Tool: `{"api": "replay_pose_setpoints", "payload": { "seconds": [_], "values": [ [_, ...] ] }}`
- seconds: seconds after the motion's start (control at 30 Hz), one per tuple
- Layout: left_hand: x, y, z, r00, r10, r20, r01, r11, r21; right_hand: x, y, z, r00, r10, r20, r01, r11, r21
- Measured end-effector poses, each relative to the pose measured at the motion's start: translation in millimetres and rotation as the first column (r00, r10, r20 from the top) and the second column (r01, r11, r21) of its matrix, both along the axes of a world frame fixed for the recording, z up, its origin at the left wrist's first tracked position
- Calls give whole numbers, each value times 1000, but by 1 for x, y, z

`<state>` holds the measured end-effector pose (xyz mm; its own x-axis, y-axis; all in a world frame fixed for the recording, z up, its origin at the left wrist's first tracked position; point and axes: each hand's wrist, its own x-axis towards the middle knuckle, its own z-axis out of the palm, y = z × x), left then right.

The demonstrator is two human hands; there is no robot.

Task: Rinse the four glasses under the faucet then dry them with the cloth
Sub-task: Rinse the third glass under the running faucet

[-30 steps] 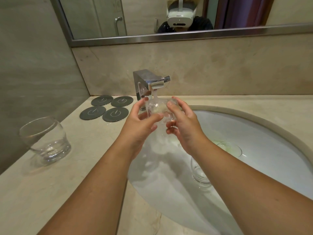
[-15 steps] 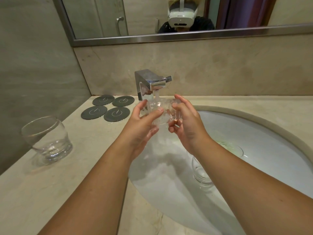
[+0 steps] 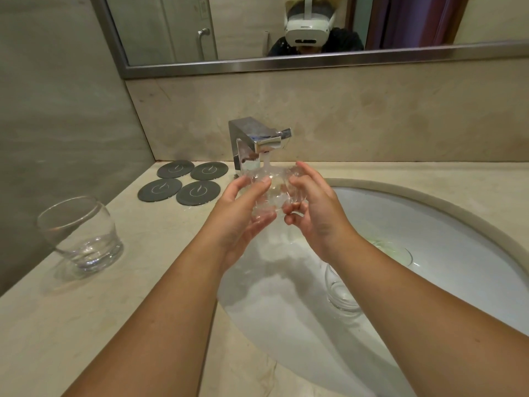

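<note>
At the basin point(image 3: 458, 209), you hold one glass point(image 3: 272, 193) under the running faucet point(image 3: 257, 138), both hands wrapped about it. Your left hand point(image 3: 240, 216) cups its left side with thumb and fingers curled round the wall, and your right hand point(image 3: 312, 207) grips its right side the same way. The stream point(image 3: 266, 161) falls on the glass just under the faucet, over the basin. This reads as the rinsing step, with drying not yet begun. A second glass point(image 3: 80, 236) stands upright on the surface point(image 3: 143, 267) well to your left, a little water in its bottom; whether it is rinsed cannot be told. A third glass point(image 3: 340, 296) stands in the basin, partly hidden behind your right forearm point(image 3: 429, 305), and a pale rim point(image 3: 398, 252) beyond it may be the fourth, though that is too faint to be sure. Four dark coasters point(image 3: 189, 181) lie beside the faucet. No cloth shows in view. The next move, by judgement, calls for turning the glass so water reaches every side, tipping it out over the basin, then setting it down gently on the surface, mindful of a wet, slippery hold, before you reach for the next one in the basin
</note>
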<state>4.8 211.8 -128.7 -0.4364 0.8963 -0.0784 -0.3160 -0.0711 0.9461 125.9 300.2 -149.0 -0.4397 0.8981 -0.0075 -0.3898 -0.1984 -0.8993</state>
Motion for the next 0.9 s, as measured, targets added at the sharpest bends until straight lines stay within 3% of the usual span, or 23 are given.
{"api": "replay_pose_setpoints", "payload": {
  "seconds": [0.27,0.5,0.73,0.9],
  "values": [
    [0,1,-2,996,-27,-91,30,999,28,-4,3,-7,997,-63,54,61,998,28],
    [1,1,-2,998,28,-54,-27,1000,16,-4,5,-5,998,37,54,-36,999,-26],
    [1,1,-2,999,13,-35,-15,999,-32,-3,5,-4,997,-67,43,68,998,0],
    [1,3,-5,994,-13,-107,15,1000,11,-4,4,-5,996,-83,37,84,996,-10]
  ]
}}
